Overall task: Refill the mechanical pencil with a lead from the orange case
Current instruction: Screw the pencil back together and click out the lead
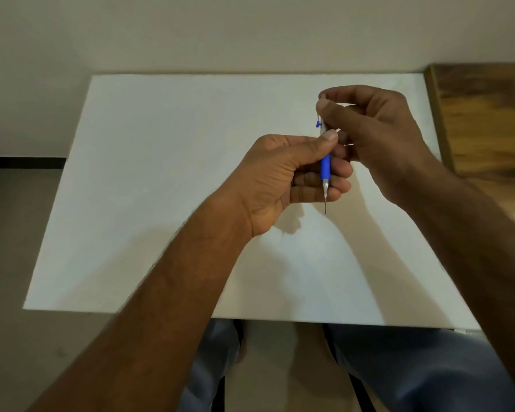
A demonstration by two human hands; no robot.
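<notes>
The mechanical pencil (325, 168) has a blue grip, a silver tip and a blue clip. It is held nearly upright, tip toward me, above the white table (149, 179). A thin dark lead (325, 207) sticks out of its tip. My left hand (286, 176) is wrapped around the blue grip, thumb against the barrel. My right hand (375, 135) pinches the pencil's top end between thumb and forefinger. The orange case is not in view.
A brown wooden surface (485, 120) borders the table on the right. Behind the table rises a pale wall (220, 31). My knees in blue trousers (414, 370) show below the table's near edge.
</notes>
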